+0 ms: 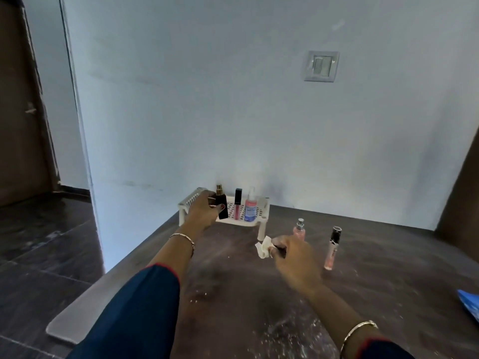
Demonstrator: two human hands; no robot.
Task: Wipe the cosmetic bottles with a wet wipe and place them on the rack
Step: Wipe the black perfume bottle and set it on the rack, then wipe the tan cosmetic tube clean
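Two bottles (300, 228) upright on dusty brown table (388, 255) (wall (233, 99) pale blue).

Probably a home: wall switch (321, 66), wooden door (20, 112).

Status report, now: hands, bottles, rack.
Left hand gripping black bottle at rack. Right hand holding wipe. Two items racked; two bottles left on the table. No obstructions.

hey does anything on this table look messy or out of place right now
Yes. White specks and a pale dusty smear are scattered over the dark table, mostly near its front edge. The bottles stand upright; nothing looks spilled or broken.
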